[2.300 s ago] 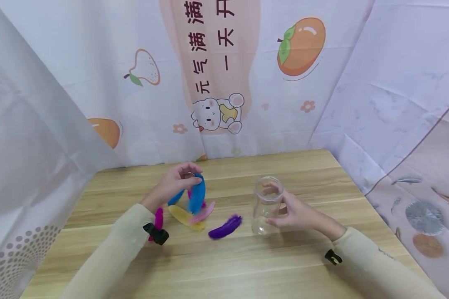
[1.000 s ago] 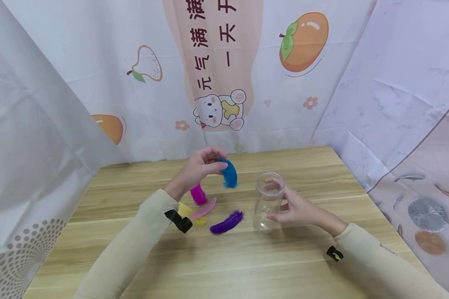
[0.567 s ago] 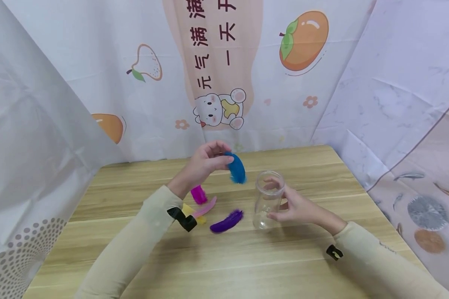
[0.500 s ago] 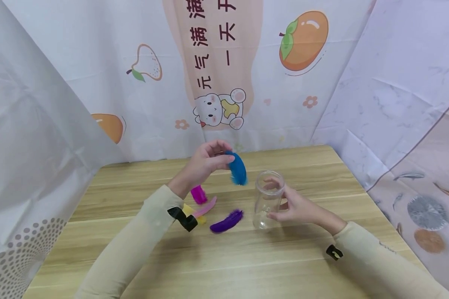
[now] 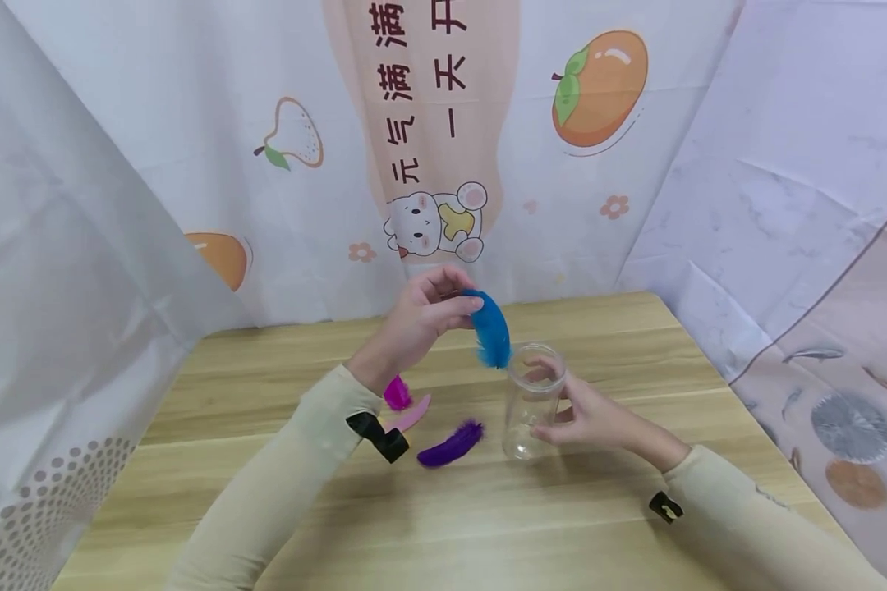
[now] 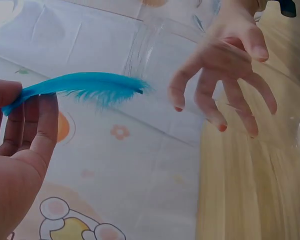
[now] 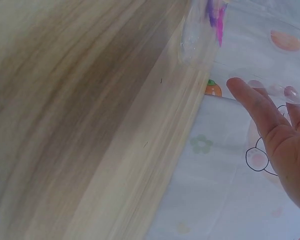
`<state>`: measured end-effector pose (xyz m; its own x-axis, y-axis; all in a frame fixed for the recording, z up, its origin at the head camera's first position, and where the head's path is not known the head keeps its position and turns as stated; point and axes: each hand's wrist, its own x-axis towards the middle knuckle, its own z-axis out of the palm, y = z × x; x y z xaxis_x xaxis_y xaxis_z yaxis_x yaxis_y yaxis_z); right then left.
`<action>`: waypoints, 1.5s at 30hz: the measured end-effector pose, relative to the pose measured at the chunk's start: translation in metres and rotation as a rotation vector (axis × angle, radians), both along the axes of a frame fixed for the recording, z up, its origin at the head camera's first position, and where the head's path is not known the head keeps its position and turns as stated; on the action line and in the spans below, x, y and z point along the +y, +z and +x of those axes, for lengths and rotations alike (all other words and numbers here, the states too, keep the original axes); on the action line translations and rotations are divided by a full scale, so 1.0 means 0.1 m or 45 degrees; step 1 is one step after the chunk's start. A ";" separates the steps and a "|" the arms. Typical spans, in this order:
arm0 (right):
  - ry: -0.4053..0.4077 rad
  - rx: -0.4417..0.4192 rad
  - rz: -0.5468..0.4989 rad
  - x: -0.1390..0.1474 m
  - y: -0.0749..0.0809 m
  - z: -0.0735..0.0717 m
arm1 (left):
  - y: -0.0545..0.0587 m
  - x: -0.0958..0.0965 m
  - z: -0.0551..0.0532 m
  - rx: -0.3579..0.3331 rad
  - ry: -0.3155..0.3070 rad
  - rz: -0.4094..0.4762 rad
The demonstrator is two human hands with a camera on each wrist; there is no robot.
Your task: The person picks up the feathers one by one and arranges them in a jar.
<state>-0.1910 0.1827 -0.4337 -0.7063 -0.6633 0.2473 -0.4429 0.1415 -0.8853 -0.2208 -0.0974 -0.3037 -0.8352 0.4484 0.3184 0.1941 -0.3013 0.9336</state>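
Here's the left hand [image 5: 416, 320] pinching a curved, bright-blue feather [image 5: 492, 330] by one end, presumably leaving the other free, near the mouth of a transparent, round jar [image 5: 519, 417] at five o'clock; the right hand [image 5: 585, 414] grips that jar from three o'clock, likely steadying it upright on the pale wood-grain surface [image 5: 517, 525].

Printed Chinese characters appear on the peach band [image 5: 482, 103] of the rear cloth [image 5: 532, 156]. The characters lie on their side and read from bottom to top. Left line [image 5: 394, 82]: 元气满满. Right line [image 5: 451, 72]: 一天, followed by one character cut off at the upper edge of the head view. The small mark [image 5: 772, 497] on the right sleeve [image 5: 772, 529] is too small to read.
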 end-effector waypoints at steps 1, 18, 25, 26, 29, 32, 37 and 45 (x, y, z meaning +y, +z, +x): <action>-0.001 0.002 0.001 0.00 0.00 0.00 | 0.00 0.01 0.01 0.005 0.000 0.004; -0.003 0.006 0.010 0.00 -0.02 0.01 | 0.17 0.21 0.06 0.083 -0.083 0.084; -0.016 -0.003 0.020 0.00 -0.01 0.01 | 0.10 0.31 0.07 0.079 -0.084 0.031; -0.017 -0.007 0.019 0.01 -0.01 0.01 | 0.08 0.32 0.07 0.077 -0.082 0.014; -0.012 -0.016 0.016 0.01 -0.01 0.01 | 0.01 0.36 0.08 0.067 -0.077 -0.024; 0.000 -0.020 0.017 0.01 -0.01 0.00 | -0.05 0.39 0.08 0.066 -0.081 -0.049; 0.020 0.006 0.021 0.02 -0.03 -0.01 | -0.10 0.42 0.07 0.092 -0.091 -0.096; 0.019 0.028 0.034 0.02 -0.03 0.00 | -0.08 0.43 0.09 0.169 -0.104 -0.177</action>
<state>-0.1913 0.1845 -0.4368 -0.6908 -0.6803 0.2447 -0.4646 0.1584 -0.8712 -0.2122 -0.0546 -0.3116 -0.7489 0.5604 0.3538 0.2984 -0.1915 0.9350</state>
